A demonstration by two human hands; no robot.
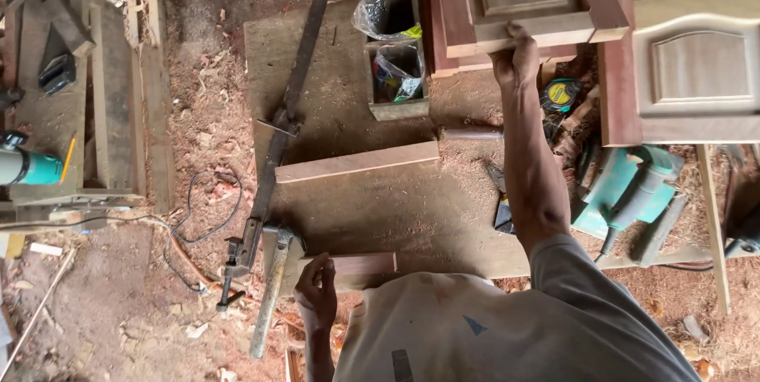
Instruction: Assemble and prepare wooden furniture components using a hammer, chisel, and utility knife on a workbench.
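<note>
Sawdust-strewn brown workbench (356,208): near edge carries short pale wooden block (360,263), my left hand (317,291) pinching its end. My right hand (516,57) grips pale raised-panel cabinet door (522,2) at far edge; bare board between.

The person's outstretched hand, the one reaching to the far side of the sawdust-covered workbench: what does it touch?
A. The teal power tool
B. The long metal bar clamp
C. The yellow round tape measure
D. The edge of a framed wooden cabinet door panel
D: the right hand rests on the lower edge of the framed wooden cabinet door panel, while the yellow round tape measure lies apart beside the wrist.
</note>
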